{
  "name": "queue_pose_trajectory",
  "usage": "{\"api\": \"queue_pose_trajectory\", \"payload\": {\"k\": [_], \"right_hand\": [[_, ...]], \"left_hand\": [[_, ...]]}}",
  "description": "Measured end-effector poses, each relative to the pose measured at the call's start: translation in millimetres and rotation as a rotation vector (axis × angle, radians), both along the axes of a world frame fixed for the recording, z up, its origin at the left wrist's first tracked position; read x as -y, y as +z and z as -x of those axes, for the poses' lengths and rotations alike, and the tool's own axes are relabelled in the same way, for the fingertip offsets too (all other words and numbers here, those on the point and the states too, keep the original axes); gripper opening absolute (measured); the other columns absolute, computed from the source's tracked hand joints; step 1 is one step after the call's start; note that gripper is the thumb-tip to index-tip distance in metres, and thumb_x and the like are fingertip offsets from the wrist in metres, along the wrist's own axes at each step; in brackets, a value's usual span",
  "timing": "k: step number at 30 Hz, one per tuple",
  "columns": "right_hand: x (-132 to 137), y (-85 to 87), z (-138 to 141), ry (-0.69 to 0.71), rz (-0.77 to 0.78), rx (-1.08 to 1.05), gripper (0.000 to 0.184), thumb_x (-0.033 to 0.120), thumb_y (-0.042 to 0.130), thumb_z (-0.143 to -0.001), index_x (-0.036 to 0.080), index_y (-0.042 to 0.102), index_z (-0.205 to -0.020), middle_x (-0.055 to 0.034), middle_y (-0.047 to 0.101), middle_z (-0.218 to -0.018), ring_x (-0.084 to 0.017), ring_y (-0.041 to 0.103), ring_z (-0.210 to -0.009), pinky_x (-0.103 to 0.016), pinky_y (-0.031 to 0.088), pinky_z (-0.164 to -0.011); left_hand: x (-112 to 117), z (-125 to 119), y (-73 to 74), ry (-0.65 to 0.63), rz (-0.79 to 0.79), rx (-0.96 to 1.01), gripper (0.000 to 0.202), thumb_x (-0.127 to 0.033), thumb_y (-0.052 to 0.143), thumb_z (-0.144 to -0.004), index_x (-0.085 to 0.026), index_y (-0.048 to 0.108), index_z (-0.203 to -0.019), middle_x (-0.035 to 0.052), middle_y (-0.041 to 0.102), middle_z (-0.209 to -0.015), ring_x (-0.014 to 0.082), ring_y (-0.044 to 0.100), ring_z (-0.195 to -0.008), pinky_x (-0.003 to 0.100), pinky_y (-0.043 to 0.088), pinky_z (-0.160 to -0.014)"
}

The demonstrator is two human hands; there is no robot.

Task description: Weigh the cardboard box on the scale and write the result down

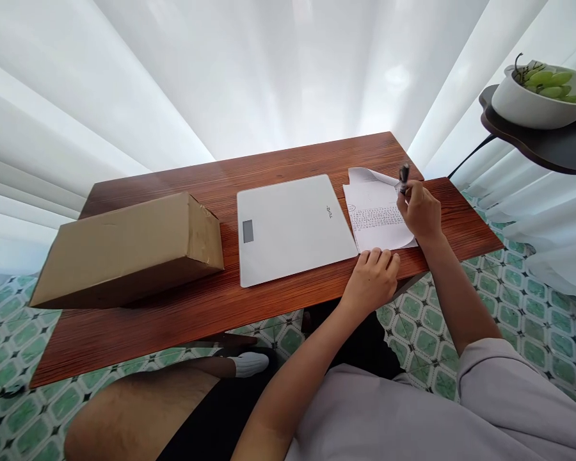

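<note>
My right hand (pixel 421 208) is closed around a dark pen (pixel 404 174), which stands upright above the right side of a stack of paper sheets (pixel 372 200). The upper sheet carries rows of small printed or written characters, and its top and right edges curl. My left hand (pixel 372 278) rests on the table's near edge, its fingers laid down at the bottom edge of the sheets. Just left of the papers lies a flat white scale (pixel 292 227) with a small grey display, its corner close to my left fingertips.
A closed cardboard box (pixel 120 246) sits on the left of the wooden table (pixel 264 168). At the upper right, a white bowl (pixel 528 105) with green grapes (pixel 550 80) stands on a dark shelf (pixel 552 147). White curtains (pixel 278 77) hang behind the table.
</note>
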State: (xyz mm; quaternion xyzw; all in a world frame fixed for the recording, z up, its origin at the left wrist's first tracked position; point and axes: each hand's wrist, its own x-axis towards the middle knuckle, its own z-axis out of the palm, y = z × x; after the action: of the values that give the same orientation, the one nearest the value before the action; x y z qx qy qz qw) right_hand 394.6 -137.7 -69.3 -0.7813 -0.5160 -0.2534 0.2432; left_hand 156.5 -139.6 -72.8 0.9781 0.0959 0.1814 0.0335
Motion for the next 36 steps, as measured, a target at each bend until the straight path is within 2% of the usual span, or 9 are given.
{"api": "queue_pose_trajectory", "payload": {"k": [4,7,9,14,18,22,26,32,36], "right_hand": [[3,3.9,4,0.016,-0.103,-0.106,0.014,0.032,0.046,-0.093,0.019,0.051,-0.092,-0.0056,0.061,-0.072,-0.019,0.060,-0.066,-0.032,0.044,-0.062],[5,10.0,7,0.025,-0.132,-0.205,0.022,0.039,0.044,-0.094,0.024,0.041,-0.078,-0.0035,0.055,-0.065,-0.018,0.053,-0.058,-0.033,0.044,-0.061],[6,16.3,12,0.058,-0.122,-0.240,0.025,0.040,0.040,-0.096,0.024,0.038,-0.077,-0.0020,0.053,-0.063,-0.017,0.051,-0.056,-0.032,0.044,-0.060],[4,42.5,33,0.295,0.050,-0.472,0.016,0.032,0.041,-0.098,0.021,0.052,-0.102,0.0016,0.065,-0.067,-0.014,0.060,-0.058,-0.028,0.048,-0.065],[-2,57.0,51,0.405,0.142,-0.648,0.024,0.034,0.043,-0.097,0.019,0.061,-0.094,0.0007,0.063,-0.063,-0.014,0.059,-0.057,-0.027,0.045,-0.062],[-9,44.4,61,0.488,0.188,-0.799,0.034,0.038,0.043,-0.097,0.018,0.066,-0.079,-0.0001,0.059,-0.056,-0.014,0.055,-0.052,-0.028,0.044,-0.059],[-10,20.3,64,0.464,0.113,-0.799,0.041,0.047,0.054,-0.094,0.020,0.055,-0.063,0.0008,0.053,-0.048,-0.013,0.050,-0.048,-0.030,0.045,-0.061],[-7,6.4,63,0.397,-0.004,-0.920,0.037,0.055,0.054,-0.096,0.020,0.059,-0.086,0.0028,0.057,-0.052,-0.012,0.051,-0.044,-0.026,0.044,-0.051],[-12,9.4,56,0.252,-0.203,-1.035,0.045,0.064,0.065,-0.085,0.020,0.055,-0.080,-0.0008,0.063,-0.061,-0.013,0.057,-0.050,-0.025,0.046,-0.048]], "left_hand": [[0,-1,0.5,0.005,0.026,0.004,0.039,-0.024,0.040,-0.100,-0.010,0.053,-0.134,0.0130,0.058,-0.127,0.0258,0.050,-0.117,0.041,0.041,-0.101],[-1,-1,1.6,0.002,0.049,0.008,0.038,-0.024,0.039,-0.100,-0.011,0.054,-0.132,0.0127,0.058,-0.126,0.0252,0.050,-0.116,0.040,0.042,-0.100],[-1,-1,2.2,0.003,0.055,0.009,0.037,-0.024,0.038,-0.100,-0.012,0.054,-0.131,0.0128,0.059,-0.125,0.0249,0.050,-0.117,0.040,0.042,-0.100],[-2,-1,3.0,0.011,0.074,0.011,0.034,-0.025,0.039,-0.100,-0.013,0.055,-0.128,0.0130,0.059,-0.124,0.0243,0.050,-0.115,0.040,0.042,-0.100],[-2,-1,3.5,0.004,0.090,0.010,0.035,-0.024,0.041,-0.100,-0.012,0.054,-0.130,0.0130,0.059,-0.125,0.0246,0.050,-0.115,0.041,0.042,-0.100],[-2,-1,4.1,0.005,0.102,0.011,0.036,-0.024,0.041,-0.099,-0.011,0.054,-0.130,0.0129,0.059,-0.121,0.0254,0.051,-0.114,0.041,0.042,-0.099],[-2,-2,5.5,0.007,0.127,0.009,0.032,-0.022,0.042,-0.099,-0.013,0.055,-0.126,0.0122,0.060,-0.118,0.0242,0.051,-0.112,0.040,0.042,-0.097],[-3,-2,6.8,0.011,0.151,0.008,0.028,-0.022,0.043,-0.098,-0.014,0.057,-0.121,0.0117,0.060,-0.117,0.0249,0.052,-0.112,0.040,0.042,-0.097],[-2,-2,5.6,0.012,0.128,0.016,0.026,-0.022,0.043,-0.098,-0.014,0.058,-0.117,0.0122,0.060,-0.118,0.0248,0.051,-0.112,0.040,0.042,-0.097]]}}
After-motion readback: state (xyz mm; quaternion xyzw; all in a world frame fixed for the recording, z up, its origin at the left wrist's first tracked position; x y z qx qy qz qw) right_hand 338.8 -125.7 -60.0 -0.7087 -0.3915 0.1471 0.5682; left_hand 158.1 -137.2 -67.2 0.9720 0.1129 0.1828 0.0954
